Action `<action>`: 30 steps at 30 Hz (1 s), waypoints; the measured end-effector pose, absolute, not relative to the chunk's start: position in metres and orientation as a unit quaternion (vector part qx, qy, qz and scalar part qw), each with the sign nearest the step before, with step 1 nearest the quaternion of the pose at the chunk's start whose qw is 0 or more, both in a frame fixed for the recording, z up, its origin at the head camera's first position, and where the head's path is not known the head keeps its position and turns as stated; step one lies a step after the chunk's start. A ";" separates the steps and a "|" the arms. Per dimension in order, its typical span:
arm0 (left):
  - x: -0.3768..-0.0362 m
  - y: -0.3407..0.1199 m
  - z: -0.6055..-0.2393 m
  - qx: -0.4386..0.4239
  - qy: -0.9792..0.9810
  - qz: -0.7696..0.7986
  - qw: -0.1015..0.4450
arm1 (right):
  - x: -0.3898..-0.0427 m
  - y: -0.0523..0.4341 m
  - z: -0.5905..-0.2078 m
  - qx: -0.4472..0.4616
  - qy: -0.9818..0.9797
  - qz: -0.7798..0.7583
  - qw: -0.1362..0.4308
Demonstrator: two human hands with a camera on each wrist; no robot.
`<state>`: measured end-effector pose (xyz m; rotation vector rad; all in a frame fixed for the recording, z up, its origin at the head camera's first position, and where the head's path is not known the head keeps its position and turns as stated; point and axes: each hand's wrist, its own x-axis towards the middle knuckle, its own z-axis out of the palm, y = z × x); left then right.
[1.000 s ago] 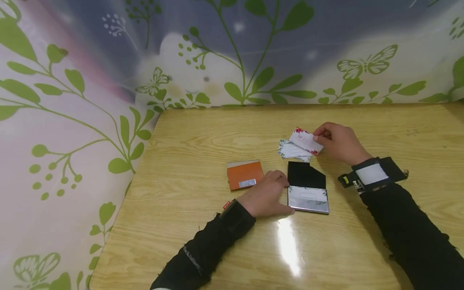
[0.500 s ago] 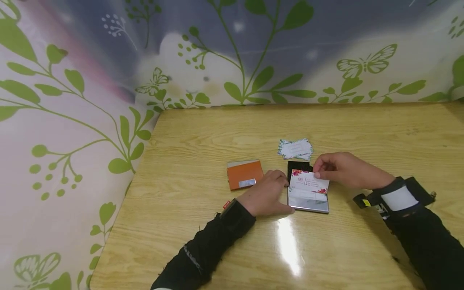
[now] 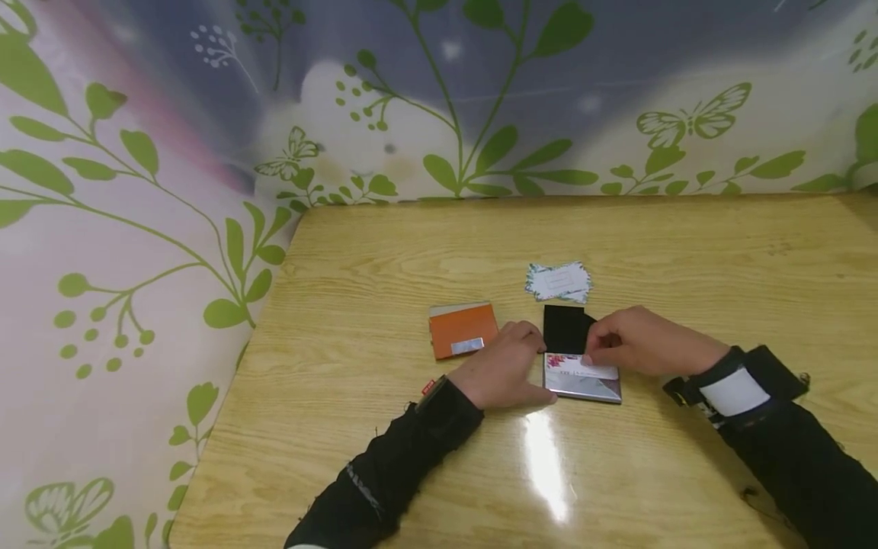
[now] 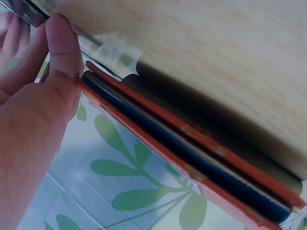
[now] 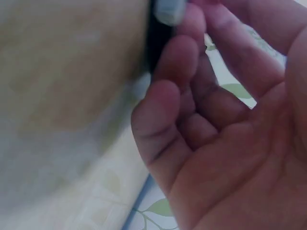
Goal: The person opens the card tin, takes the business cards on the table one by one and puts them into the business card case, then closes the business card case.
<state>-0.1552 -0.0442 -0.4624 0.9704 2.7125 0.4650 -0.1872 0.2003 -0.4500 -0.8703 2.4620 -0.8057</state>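
A card case lies open near the table's middle, its black flap (image 3: 564, 328) raised behind a silver body (image 3: 584, 388). My left hand (image 3: 542, 369) grips the case at its left edge, fingers at the flap and thumb at the lower corner. My right hand (image 3: 593, 354) pinches a white flowered card (image 3: 580, 368) that lies low across the silver body, mostly inside it. In the right wrist view my curled fingers (image 5: 168, 96) are blurred, with the black flap (image 5: 157, 45) beyond them. My left thumb (image 4: 62, 48) shows in the left wrist view beside the orange case (image 4: 192, 158).
A closed orange card case (image 3: 463, 329) with a silver clasp lies just left of my left hand. A small stack of flowered cards (image 3: 559, 280) sits behind the black flap. The wooden table (image 3: 384, 252) meets leaf-patterned walls at the back and left.
My right hand carried one card from the stack toward me, laid it over the open case, and has now slid it down into the silver body. The left hand stayed put.
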 end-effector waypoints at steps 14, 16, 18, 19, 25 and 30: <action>-0.154 -0.045 -0.462 0.332 0.924 0.153 0.114 | -0.251 0.193 -0.454 -0.246 0.938 -0.234 0.065; -0.154 -0.045 -0.462 0.334 0.923 0.153 0.112 | -0.258 0.191 -0.458 -0.243 0.942 -0.222 0.073; -0.153 -0.045 -0.462 0.335 0.923 0.154 0.109 | -0.264 0.188 -0.461 -0.242 0.945 -0.207 0.075; -0.153 -0.045 -0.462 0.335 0.923 0.154 0.109 | -0.266 0.187 -0.461 -0.241 0.947 -0.201 0.074; -0.153 -0.045 -0.461 0.333 0.924 0.153 0.114 | -0.271 0.188 -0.460 -0.190 0.957 -0.209 0.064; -0.154 -0.045 -0.461 0.330 0.925 0.152 0.115 | -0.266 0.198 -0.457 -0.161 0.958 -0.238 0.024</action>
